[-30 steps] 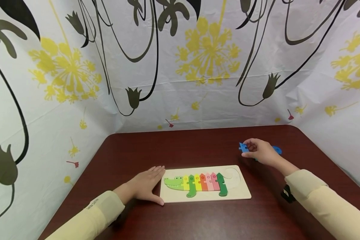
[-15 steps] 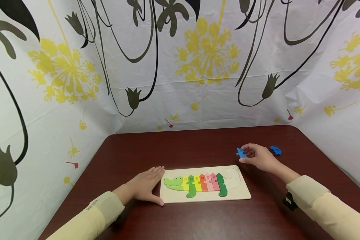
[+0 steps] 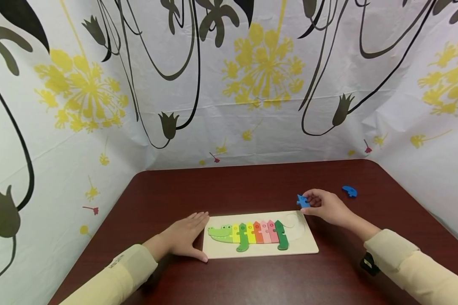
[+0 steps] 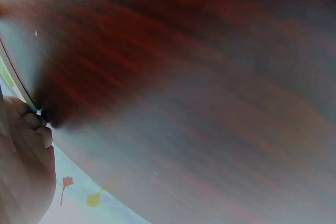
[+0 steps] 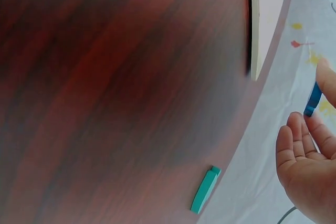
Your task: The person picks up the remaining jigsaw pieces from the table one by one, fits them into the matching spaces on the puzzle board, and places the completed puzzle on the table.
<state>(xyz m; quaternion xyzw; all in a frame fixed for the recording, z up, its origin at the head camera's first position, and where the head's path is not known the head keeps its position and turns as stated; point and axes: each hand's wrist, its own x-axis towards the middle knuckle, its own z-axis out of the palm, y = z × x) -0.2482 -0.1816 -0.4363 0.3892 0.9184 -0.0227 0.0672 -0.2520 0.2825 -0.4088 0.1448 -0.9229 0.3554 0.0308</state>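
Note:
A pale wooden puzzle board (image 3: 303,243) lies on the table, with a colourful crocodile (image 3: 257,233) made of pieces set in it; an outlined tail recess shows at its right end. My left hand (image 3: 185,237) rests at the board's left edge, fingers straight and thumb spread. In the left wrist view only part of that hand (image 4: 26,161) shows. Above the board's far right corner, my right hand (image 3: 330,207) pinches a small blue puzzle piece (image 3: 303,201) between thumb and fingers. The right wrist view shows the same blue piece (image 5: 313,99) edge-on at the fingertips.
Another blue puzzle piece (image 3: 349,191) lies at the back right of the dark red-brown table (image 3: 229,190). A green piece (image 5: 205,190) lies on the table in the right wrist view; the head view does not show it. Patterned white cloth (image 3: 213,93) surrounds the table.
My right hand has moved toward me and slightly left with the blue puzzle piece, nearing the board. The other blue piece is uncovered. My left hand and the board stay put.

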